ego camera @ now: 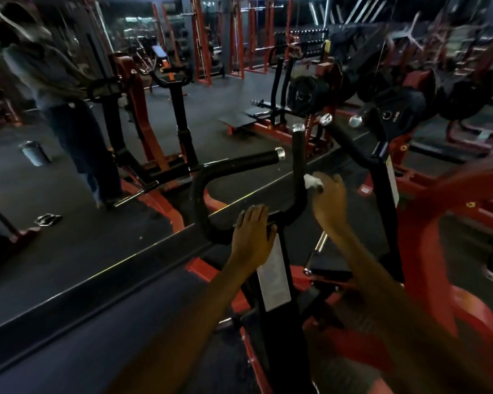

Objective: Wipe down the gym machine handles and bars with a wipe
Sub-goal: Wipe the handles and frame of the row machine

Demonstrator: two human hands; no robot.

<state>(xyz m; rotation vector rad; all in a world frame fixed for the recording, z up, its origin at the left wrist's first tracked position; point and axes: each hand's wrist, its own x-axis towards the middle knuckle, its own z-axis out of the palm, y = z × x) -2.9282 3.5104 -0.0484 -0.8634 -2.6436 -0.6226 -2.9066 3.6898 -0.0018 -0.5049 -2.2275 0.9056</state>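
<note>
The black U-shaped handlebar (pixel 202 194) is sitting dead centre, and everything is happening around it. The left hand (pixel 252 231) is lying over the bottom curve of that handlebar, just where it meets the black upright post (pixel 285 322), fingers draped across the bar and curling lightly over it, thumb on the near side. The right hand (pixel 329 196) is up against the handlebar's right upright grip (pixel 299 166), fingers bunched and pinching a small white wipe (pixel 312 182), and the wipe is pressing against the side of that grip about halfway up. The handlebar's left grip (pixel 251 160) is angling away toward the upper right, its chrome end cap (pixel 280 153) catching the light, well clear of both hands. A pale label (pixel 273 277) is running down the post just below the left hand. The red frame (pixel 427 223) is sweeping round to the right of the handlebar, blurred. Beyond the handlebar a mirror is showing a dark rubber floor (pixel 69 245), red racks and black weight plates (pixel 305 95). Far to the left of the handlebar, a person (pixel 63 89) in a light top and dark trousers is showing in that mirror, too smeared to make out further.
</note>
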